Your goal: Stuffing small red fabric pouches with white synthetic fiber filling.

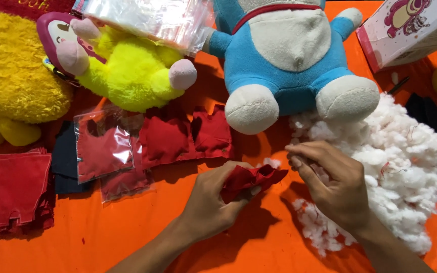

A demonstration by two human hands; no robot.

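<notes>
My left hand (213,199) grips a small red cloth pouch (251,179) with its open end turned to the right. My right hand (330,182) hovers just right of the pouch, fingertips pinched together over the edge of a big heap of white stuffing fluff (405,151). Whether a tuft sits between those fingers is hard to tell. A small bit of fluff (270,163) lies by the pouch's top edge.
On the orange cloth (127,237) lie sewn red pouches (185,135), a clear bag with a red piece (102,146), a stack of red cloth (16,194) and dark cloth (64,162). Behind are a blue plush (289,55), yellow plush toys (127,76) and a pink box (410,28).
</notes>
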